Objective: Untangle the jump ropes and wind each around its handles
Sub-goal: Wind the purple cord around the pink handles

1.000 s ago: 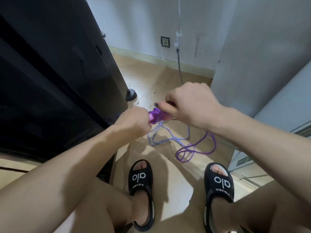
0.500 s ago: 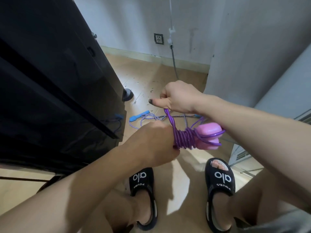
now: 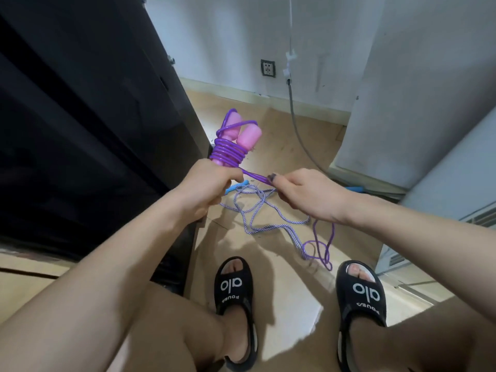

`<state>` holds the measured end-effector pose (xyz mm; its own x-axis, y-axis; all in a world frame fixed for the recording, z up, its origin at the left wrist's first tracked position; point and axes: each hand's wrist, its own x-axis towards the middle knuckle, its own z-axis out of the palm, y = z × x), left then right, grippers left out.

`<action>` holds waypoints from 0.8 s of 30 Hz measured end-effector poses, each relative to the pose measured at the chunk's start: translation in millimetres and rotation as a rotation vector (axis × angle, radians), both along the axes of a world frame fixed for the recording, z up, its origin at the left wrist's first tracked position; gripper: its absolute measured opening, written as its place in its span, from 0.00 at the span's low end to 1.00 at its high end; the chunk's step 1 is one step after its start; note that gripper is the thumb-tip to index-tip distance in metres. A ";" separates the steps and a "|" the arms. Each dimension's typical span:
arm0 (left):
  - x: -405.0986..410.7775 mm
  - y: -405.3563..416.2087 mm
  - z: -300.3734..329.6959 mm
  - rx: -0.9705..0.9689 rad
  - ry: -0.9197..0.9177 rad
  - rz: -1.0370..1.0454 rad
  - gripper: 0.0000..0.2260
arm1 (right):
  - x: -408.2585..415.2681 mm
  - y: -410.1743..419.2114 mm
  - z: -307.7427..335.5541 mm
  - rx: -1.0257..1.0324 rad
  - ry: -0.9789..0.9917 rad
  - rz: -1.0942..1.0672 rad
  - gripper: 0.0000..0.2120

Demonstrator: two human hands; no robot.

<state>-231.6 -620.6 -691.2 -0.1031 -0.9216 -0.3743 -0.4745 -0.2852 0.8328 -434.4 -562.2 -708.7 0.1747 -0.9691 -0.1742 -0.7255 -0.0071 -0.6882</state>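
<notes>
On both black sandals (image 3: 235, 291), white "alo" lettering.

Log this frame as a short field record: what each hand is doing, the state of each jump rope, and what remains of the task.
left hand: grips the pink handles upright
right hand: pinches the purple rope, taut from the coils
purple rope: several coils round the handles; loose tail on the floor
striped rope: loose on the floor, blue handle beside it, crossing the purple tail
remaining: finish purple winding; striped rope not yet wound
</notes>
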 end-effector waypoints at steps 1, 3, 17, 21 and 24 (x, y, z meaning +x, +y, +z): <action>3.0 -4.0 -4.6 -0.010 -0.047 0.012 0.09 | 1.1 2.6 3.0 -0.026 0.049 0.036 0.27; 6.7 -11.6 -14.9 -0.050 -0.126 -0.007 0.07 | 2.3 8.2 9.6 -0.062 0.163 0.091 0.25; 4.4 -26.6 -28.9 -0.303 -0.699 -0.210 0.11 | 10.5 0.8 32.4 -0.306 0.481 0.176 0.25; 0.0 -16.2 -27.4 -0.312 -0.777 -0.316 0.09 | 9.6 1.9 38.6 -0.349 0.515 0.173 0.23; -11.4 -3.0 -25.4 -0.332 -0.913 -0.416 0.06 | 5.3 1.1 45.2 -0.443 0.525 0.171 0.21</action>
<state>-243.0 -623.6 -716.6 -0.2410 -0.9487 -0.2046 -0.9683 0.2208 0.1165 -429.1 -561.1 -663.5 0.3315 -0.9348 0.1275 -0.9246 -0.3488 -0.1535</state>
